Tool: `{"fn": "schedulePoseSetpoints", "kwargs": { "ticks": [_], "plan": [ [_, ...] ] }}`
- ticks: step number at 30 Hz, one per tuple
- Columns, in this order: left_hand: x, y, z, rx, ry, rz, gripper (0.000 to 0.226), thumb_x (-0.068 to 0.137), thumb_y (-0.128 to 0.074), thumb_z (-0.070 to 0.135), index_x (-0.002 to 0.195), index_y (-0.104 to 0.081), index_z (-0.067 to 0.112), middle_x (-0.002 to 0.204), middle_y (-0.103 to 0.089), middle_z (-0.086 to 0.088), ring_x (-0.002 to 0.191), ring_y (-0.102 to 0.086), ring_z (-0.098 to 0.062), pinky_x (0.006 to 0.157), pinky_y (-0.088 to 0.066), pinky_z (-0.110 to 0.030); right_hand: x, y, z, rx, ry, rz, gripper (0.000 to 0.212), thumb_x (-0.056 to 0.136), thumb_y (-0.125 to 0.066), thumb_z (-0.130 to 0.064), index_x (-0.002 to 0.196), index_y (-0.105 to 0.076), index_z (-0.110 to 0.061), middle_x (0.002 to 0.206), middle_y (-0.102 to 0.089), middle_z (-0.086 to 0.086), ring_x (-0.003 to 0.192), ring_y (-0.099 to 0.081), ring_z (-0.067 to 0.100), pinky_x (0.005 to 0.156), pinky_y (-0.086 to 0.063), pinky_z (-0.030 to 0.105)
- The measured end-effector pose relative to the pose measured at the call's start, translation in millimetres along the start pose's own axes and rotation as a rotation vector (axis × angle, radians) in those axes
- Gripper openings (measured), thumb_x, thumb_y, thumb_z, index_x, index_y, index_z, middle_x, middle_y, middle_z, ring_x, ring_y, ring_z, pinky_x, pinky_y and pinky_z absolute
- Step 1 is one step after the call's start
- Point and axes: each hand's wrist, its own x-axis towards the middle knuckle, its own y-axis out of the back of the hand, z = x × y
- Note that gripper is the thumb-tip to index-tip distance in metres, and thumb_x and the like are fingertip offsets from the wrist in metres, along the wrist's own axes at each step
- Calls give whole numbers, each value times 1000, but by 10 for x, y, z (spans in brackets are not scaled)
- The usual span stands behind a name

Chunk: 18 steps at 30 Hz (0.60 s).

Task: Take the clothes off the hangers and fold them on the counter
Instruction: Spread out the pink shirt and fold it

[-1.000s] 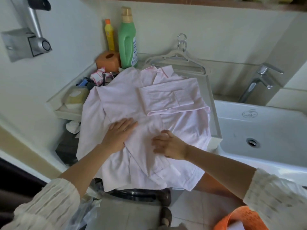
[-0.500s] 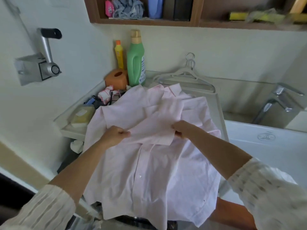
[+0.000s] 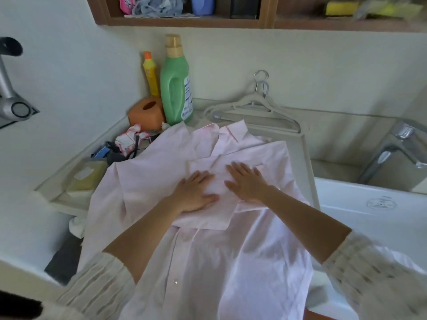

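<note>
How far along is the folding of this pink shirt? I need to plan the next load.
Done: the pink shirt is off its hanger; bare hangers lie behind it on the counter. In hand: the left hand and right hand press flat on a sleeve folded across the chest. Left: the lower half hangs unfolded over the counter's edge.

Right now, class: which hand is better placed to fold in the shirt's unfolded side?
Probably the left hand: the pink shirt spreads unfolded toward the left, and the right hand can pin the folded sleeve.
</note>
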Motion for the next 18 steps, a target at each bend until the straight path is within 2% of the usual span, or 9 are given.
{"fn": "schedulePoseSetpoints", "kwargs": {
  "ticks": [3, 6, 7, 9, 10, 11, 13, 16, 18],
  "plan": [
    [69, -135, -70, 8, 61, -68, 70, 95, -23, 61, 151, 4, 30, 158, 17, 7, 146, 14, -13, 118, 3, -43, 37, -174, 121, 31, -99, 32, 75, 95, -17, -62, 153, 5, -20, 160, 8, -1, 147, 9, 17, 118, 3, 47],
    [166, -33, -29, 1, 81, -129, 66, 96, -21, 60, 151, 1, 32, 159, 13, 7, 146, 11, -14, 118, 0, -44, 96, -163, 60, 56, -180, 19, 79, 94, -14, -63, 152, 6, -13, 160, 10, 3, 147, 12, 18, 117, 7, 46],
    [204, 47, -12, -22, 90, -156, 65, 96, -23, 60, 152, -7, 31, 160, 3, 7, 147, 3, -17, 118, -6, -45, 105, -161, 50, 53, -199, 13, 79, 94, -14, -63, 152, 5, -12, 160, 9, 4, 147, 11, 19, 117, 7, 45],
    [366, 335, -67, -142, 105, -180, 58, 95, -28, 59, 140, -43, 25, 147, -39, 3, 137, -33, -23, 111, -28, -42, 212, -59, 98, 69, -221, 2, 77, 96, -19, -60, 152, -5, -10, 160, -2, 6, 148, 2, 22, 117, 0, 45],
    [489, 504, -123, -209, 115, -159, 53, 95, -32, 57, 122, -59, 20, 127, -56, 0, 122, -49, -24, 102, -38, -39, 307, 48, 165, 105, -231, 19, 72, 97, -23, -57, 151, -16, -9, 158, -14, 8, 147, -9, 24, 117, -8, 44],
    [568, 626, -179, -236, 120, -117, 48, 95, -37, 54, 104, -65, 16, 109, -64, -2, 107, -57, -24, 91, -44, -35, 374, 148, 234, 154, -237, 50, 66, 97, -30, -53, 146, -30, -9, 152, -29, 11, 143, -23, 26, 113, -20, 42],
    [819, 814, -380, -192, 99, 33, 31, 95, -45, 42, 85, -65, 20, 96, -66, 3, 96, -59, -22, 79, -47, -32, 559, 416, 390, 250, -267, 145, 50, 97, -40, -43, 133, -49, -9, 135, -50, 13, 129, -43, 30, 102, -36, 38],
    [1294, 1039, -751, -165, 126, 221, 23, 95, -47, 25, 100, -67, 17, 112, -66, -3, 105, -59, -25, 88, -47, -33, 970, 815, 634, 337, -368, 231, 34, 98, -40, -26, 122, -60, -12, 129, -57, 13, 120, -51, 31, 94, -41, 32],
    [1602, 1166, -936, -153, 139, 283, 22, 96, -45, 20, 97, -65, 10, 108, -66, -11, 101, -59, -30, 81, -45, -33, 1214, 996, 758, 385, -442, 224, 35, 97, -37, -21, 118, -63, -10, 128, -58, 13, 118, -53, 32, 92, -42, 30]
  ]
}}
